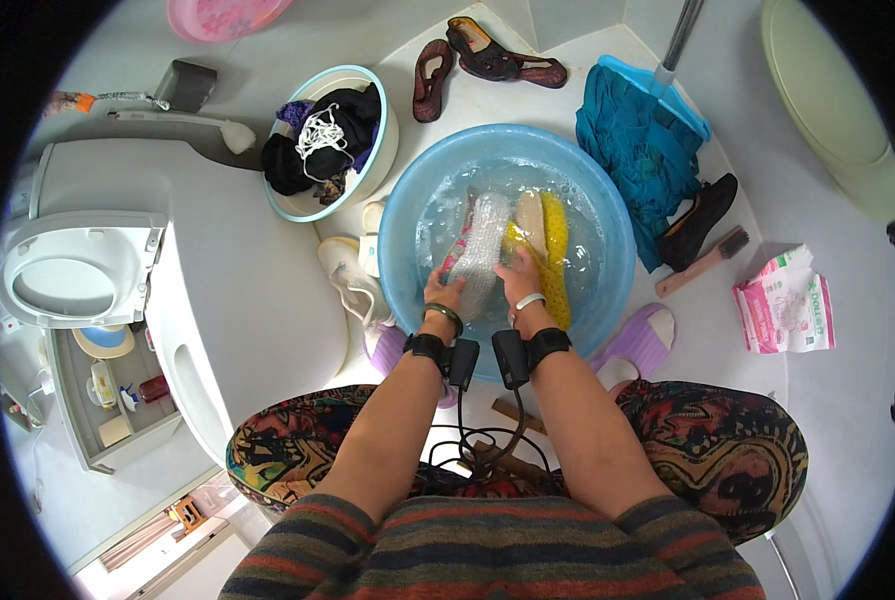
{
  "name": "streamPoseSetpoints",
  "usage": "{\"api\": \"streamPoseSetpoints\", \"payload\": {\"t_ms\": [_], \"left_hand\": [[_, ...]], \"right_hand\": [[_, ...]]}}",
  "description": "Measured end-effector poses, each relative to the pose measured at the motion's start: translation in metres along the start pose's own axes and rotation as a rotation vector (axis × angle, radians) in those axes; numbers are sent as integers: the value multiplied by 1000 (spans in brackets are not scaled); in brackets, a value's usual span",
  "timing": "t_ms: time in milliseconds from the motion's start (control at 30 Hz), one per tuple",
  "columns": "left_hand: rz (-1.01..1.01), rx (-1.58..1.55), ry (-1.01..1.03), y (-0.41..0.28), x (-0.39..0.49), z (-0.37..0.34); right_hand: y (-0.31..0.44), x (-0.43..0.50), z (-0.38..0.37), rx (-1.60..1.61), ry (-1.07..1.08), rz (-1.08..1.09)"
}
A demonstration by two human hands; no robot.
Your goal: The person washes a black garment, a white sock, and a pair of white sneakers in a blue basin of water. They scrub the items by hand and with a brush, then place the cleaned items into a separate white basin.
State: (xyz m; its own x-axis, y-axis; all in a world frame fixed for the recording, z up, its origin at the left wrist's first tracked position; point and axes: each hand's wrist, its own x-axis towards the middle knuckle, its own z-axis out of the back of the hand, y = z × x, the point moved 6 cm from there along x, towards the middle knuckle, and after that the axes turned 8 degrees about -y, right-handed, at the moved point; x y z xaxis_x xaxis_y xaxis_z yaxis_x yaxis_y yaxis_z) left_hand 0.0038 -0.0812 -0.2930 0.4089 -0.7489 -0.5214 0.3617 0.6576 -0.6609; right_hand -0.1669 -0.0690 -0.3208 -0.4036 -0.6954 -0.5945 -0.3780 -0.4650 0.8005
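Note:
A blue plastic basin (396, 247) of water stands before me, with several insoles in it. My left hand (444, 294) grips the near left side of a white knobbly insole (485, 232). Along that side lies a pink-patterned insole (459, 247), partly covered. My right hand (521, 276) is at the white insole's right edge, its thumb towards it and its fingers over a yellow dotted insole (556, 247); whether it grips anything is unclear. A beige insole (530, 221) rests against the yellow one. Both hands are at the water, and wrist devices with cables sit on my forearms.
A white tub (380, 161) of dark clothes stands back left, beside white shoes (346, 266). Dark shoes (434, 79) lie behind the basin. At right are a blue mop (635, 142), a black shoe (699, 225), a scrub brush (702, 262) and a pink-white packet (785, 304). A toilet (177, 240) stands left.

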Motion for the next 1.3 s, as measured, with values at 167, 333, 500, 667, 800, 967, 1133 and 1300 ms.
{"api": "streamPoseSetpoints", "payload": {"t_ms": [167, 333, 500, 667, 800, 967, 1133, 1300], "left_hand": [[-409, 718, 70, -15, 1, -13], [-185, 580, 26, -30, 14, -3], [85, -221, 431, -30, -16, -23], [321, -808, 697, -38, -37, -30], [99, -735, 439, -48, -16, -15], [-158, -428, 401, -65, -41, -28], [-475, -164, 465, -85, -65, -44], [-566, 39, 414, -97, -27, -44]], "right_hand": [[21, -8, 6, 82, -29, -2], [25, -7, -4, -309, -50, 71], [9, -8, -29, -136, 39, -19], [12, -9, -21, 248, 165, -206], [27, -18, -16, 514, 155, -287], [50, -28, -29, 241, 226, -129], [42, -26, -29, 686, 201, -477], [30, -29, -43, 1001, 342, -653]]}}
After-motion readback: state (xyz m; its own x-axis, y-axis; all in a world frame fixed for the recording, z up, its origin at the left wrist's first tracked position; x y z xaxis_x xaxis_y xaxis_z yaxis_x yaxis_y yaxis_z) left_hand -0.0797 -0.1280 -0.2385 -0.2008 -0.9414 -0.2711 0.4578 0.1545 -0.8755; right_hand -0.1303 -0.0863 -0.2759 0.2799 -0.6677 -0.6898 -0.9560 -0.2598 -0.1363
